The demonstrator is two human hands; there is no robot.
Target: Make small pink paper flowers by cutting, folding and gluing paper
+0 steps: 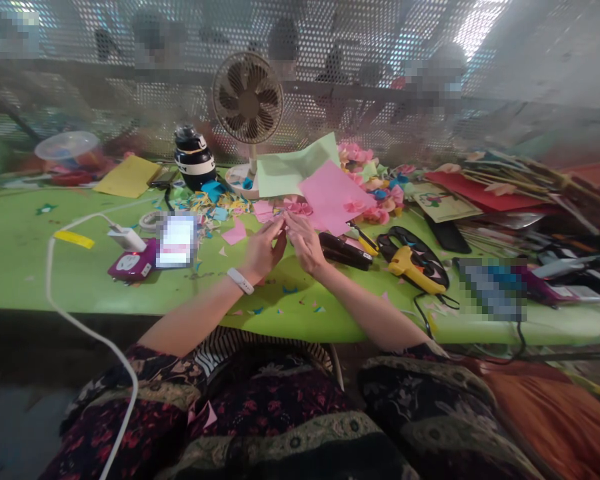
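Note:
My left hand (263, 250) and my right hand (304, 241) meet at the fingertips over the green tabletop (220, 293). The fingers of both are pressed together, and whatever sits between them is hidden or too small to make out. Just beyond the fingertips lie pink paper flower pieces (299, 207). A pink paper sheet (330, 193) rests behind my right hand, partly over a pale green sheet (285, 175). Close to my right wrist is a black stapler (345, 251). Left of my left hand lies a small pink paper piece (235, 233).
A fan (249, 100) and a black bottle (195, 160) stand at the back. On the left are a lit phone (177, 240) and a purple socket block (134, 265) with a cable. To the right lie a yellow glue gun (415, 270), a black tape-like ring (430, 250) and piled papers (473, 190).

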